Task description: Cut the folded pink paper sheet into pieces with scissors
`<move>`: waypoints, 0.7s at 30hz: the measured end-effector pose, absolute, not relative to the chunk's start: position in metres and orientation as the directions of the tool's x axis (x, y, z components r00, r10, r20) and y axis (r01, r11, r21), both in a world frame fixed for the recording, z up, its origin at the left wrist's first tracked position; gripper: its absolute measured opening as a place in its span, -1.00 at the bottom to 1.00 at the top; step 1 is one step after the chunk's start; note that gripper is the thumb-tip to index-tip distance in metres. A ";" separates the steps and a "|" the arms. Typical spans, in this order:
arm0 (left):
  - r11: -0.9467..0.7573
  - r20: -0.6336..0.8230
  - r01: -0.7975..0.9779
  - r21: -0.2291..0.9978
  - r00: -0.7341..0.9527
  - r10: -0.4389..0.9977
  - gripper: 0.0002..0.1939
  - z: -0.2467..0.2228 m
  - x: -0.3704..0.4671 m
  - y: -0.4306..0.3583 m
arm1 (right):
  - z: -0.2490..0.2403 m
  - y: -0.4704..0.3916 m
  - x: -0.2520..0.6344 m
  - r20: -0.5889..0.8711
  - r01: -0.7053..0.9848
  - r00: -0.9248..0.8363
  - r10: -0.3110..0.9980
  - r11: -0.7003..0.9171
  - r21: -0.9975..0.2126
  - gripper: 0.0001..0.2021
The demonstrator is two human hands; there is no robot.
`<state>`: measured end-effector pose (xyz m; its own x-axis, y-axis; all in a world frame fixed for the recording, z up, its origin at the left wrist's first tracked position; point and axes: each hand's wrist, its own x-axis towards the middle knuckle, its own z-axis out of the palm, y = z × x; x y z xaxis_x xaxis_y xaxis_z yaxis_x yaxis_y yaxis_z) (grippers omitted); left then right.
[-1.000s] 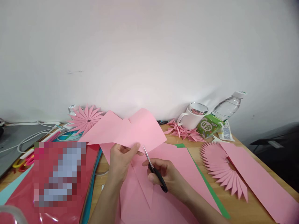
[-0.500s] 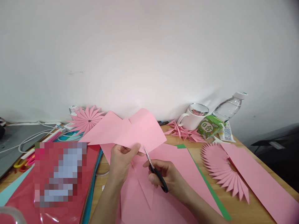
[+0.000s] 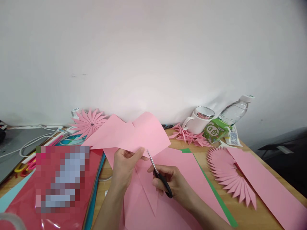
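Note:
A large sheet of pink paper (image 3: 146, 134) is raised off the table, its edge pinched between the thumb and fingers of my left hand (image 3: 126, 166). My right hand (image 3: 170, 182) is wrapped round the black handle of a pair of scissors (image 3: 161, 183). The blades point up and away, with their tips at the lower edge of the raised sheet, just right of my left thumb. Whether the blades are apart is too fine to tell. Beneath both hands lie more pink sheets (image 3: 177, 207), with a green sheet (image 3: 223, 210) showing along their right side.
Folded pink paper stars (image 3: 189, 137) lie by a white mug (image 3: 199, 119), a green box (image 3: 216, 130) and a leaning water bottle (image 3: 235, 110). A pleated pink fan (image 3: 230, 175) rests at right. At left are a red packet (image 3: 86, 185), a pink rosette (image 3: 83, 124) and cables (image 3: 31, 143).
Almost nothing differs. The hands, the raised sheet and the scissors hold nearly the same place; the view has shifted very slightly.

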<state>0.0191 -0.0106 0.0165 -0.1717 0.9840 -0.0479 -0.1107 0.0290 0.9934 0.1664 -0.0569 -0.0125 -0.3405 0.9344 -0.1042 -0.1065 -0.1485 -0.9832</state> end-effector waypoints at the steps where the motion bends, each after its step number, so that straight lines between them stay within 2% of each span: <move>1: 0.029 -0.049 -0.119 0.993 -0.170 0.984 -0.81 0.016 0.019 -0.011 | -0.012 -0.057 0.166 -0.103 -0.106 -0.341 0.934 -0.147 -0.983 -0.69; 6: 0.023 -0.047 -0.152 0.988 -0.160 0.986 -0.81 0.017 0.020 -0.010 | -0.011 -0.057 0.165 -0.113 -0.107 -0.335 0.935 -0.157 -0.982 -0.70; 15: 0.051 -0.065 -0.124 0.991 -0.115 0.991 -0.85 0.020 0.020 -0.012 | -0.013 -0.057 0.163 -0.080 -0.178 -0.341 0.937 -0.148 -0.973 -0.62; 21: 0.040 -0.049 -0.082 0.996 -0.112 0.993 -0.85 0.021 0.021 -0.012 | -0.008 -0.056 0.166 -0.082 -0.152 -0.368 0.926 -0.147 -0.977 -0.56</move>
